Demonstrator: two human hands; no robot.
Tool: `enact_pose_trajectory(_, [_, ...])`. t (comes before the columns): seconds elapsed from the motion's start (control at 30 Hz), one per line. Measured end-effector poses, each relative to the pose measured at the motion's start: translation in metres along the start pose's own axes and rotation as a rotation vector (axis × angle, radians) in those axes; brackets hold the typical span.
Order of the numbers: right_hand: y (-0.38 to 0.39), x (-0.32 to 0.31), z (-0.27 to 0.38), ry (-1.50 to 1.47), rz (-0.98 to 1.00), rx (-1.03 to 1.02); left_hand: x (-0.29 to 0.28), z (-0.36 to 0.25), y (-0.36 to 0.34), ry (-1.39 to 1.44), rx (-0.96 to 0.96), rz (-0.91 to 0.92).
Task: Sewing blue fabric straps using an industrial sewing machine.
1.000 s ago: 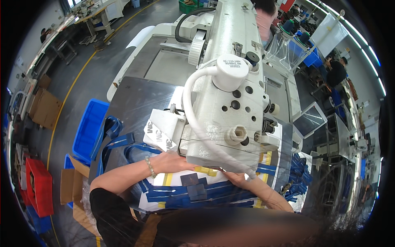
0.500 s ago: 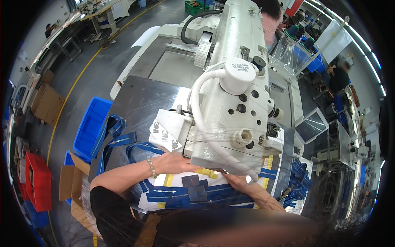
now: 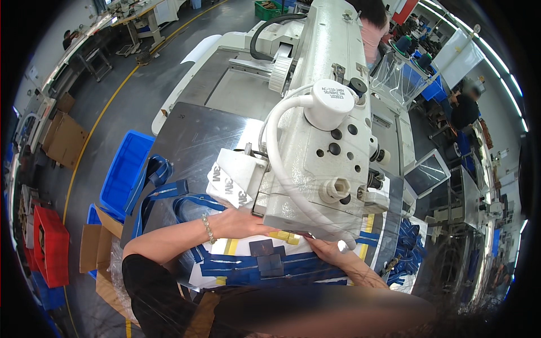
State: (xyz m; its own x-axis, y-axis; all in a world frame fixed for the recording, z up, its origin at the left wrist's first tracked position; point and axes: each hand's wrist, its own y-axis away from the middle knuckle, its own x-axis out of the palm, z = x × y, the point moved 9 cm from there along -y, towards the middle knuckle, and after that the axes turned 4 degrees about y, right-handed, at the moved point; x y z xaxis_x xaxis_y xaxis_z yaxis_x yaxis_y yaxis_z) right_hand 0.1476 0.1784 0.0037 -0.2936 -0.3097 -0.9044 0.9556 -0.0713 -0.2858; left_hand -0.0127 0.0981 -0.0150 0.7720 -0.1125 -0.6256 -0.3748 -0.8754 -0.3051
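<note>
My left hand (image 3: 239,223) reaches in from the left at the front of a white sewing machine head (image 3: 307,186), with its fingertips hidden beneath it. Opposite, my right hand (image 3: 332,252) comes in from the right, its fingertips also partly covered by the head. Between them a yellow part (image 3: 289,239) juts out below the machine. Closer to me lie blue zipper straps (image 3: 231,263), side by side on a white sheet with yellow strips. Dark square patches (image 3: 270,265) sit across them. What either hand grips, if anything, cannot be made out.
Loose blue straps (image 3: 147,207) trail over the metal plate (image 3: 197,132) at left, beside a blue bin (image 3: 127,172) and cardboard box (image 3: 104,253). At right are a heap of blue straps (image 3: 408,248) and a tilted screen (image 3: 426,172). Other people sit farther off.
The round white cap on the machine has turned, showing a different side of its label. Both hands and the straps stay practically where they were; the view shifts slightly.
</note>
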Motion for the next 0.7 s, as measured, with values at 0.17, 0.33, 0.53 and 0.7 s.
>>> enact_pose_trajectory(0.17, [0.004, 0.003, -0.002, -0.016, -0.021, 0.005, -0.005, -0.005, -0.003, 0.031, 0.041, -0.069])
enact_pose_trajectory(0.33, [0.001, 0.0, 0.001, -0.005, -0.018, -0.02, -0.002, -0.003, -0.002, 0.047, 0.027, -0.036])
enact_pose_trajectory(0.53, [0.006, 0.004, -0.003, 0.024, 0.026, -0.019, 0.01, 0.006, -0.002, -0.064, 0.028, 0.063])
enact_pose_trajectory(0.7, [-0.005, 0.004, 0.005, -0.004, 0.115, -0.01, 0.008, 0.005, -0.001, -0.06, 0.036, 0.021])
